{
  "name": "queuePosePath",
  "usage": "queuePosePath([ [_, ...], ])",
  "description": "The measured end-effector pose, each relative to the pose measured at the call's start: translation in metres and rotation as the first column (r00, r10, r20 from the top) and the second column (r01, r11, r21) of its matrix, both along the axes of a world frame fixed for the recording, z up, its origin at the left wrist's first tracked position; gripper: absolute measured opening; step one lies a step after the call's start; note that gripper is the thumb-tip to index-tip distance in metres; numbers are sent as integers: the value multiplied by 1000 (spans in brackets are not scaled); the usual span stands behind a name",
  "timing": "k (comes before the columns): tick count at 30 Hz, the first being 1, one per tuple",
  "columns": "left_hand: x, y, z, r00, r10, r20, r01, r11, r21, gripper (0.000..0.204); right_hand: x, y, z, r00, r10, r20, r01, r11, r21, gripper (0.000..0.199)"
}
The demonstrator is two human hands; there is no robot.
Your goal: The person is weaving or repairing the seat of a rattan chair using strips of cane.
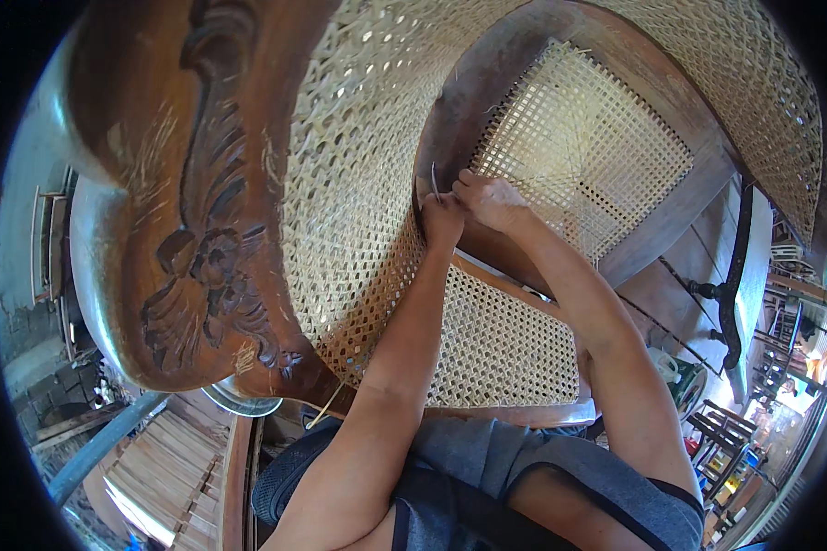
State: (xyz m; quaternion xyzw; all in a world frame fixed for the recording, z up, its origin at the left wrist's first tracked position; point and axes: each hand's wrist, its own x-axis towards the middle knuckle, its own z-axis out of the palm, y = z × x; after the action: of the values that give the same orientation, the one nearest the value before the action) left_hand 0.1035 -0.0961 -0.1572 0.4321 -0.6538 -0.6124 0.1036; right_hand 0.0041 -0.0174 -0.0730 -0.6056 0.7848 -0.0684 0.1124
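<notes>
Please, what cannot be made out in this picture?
In the head view:
Thin, curved, greyish strip: material too small to tell; lower end hidden by left hand.
Shiny, curved metal object: partly covered by carved brown wooden panel.
Dark slatted furniture, right: too small, blurred.

Dull blue-green wall point(18, 230) far left; wooden slats point(167, 464) near left. Dark wooden furniture frames point(719, 439) crowd right, bright light beyond.

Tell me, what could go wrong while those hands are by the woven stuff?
The thin curved piece sticking up by the left hand might poke a finger, since the right hand is so close. The pale strand poking out past the lower corner of the woven panel could perhaps snag the gray clothing nearby.
</notes>
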Motion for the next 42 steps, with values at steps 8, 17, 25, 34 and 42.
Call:
queuePosePath([
  [8,-1,5,-6,991,54,126,-49,998,-39,26,16,-22,2,985,-171,-33,173,978,116,11],
  [17,3,7,26,991,102,92,-113,986,124,27,10,-34,9,902,-431,25,419,889,182,12],
  [25,-1,11,24,993,30,111,-39,996,80,29,0,-30,25,913,-407,26,388,885,258,17],
  [34,5,86,99,841,-414,-349,408,908,-92,25,38,100,7,202,-530,823,909,414,44,23],
  [42,7,28,84,827,-538,-165,522,843,-133,19,4,122,49,-37,-287,957,994,-113,5,25],
])
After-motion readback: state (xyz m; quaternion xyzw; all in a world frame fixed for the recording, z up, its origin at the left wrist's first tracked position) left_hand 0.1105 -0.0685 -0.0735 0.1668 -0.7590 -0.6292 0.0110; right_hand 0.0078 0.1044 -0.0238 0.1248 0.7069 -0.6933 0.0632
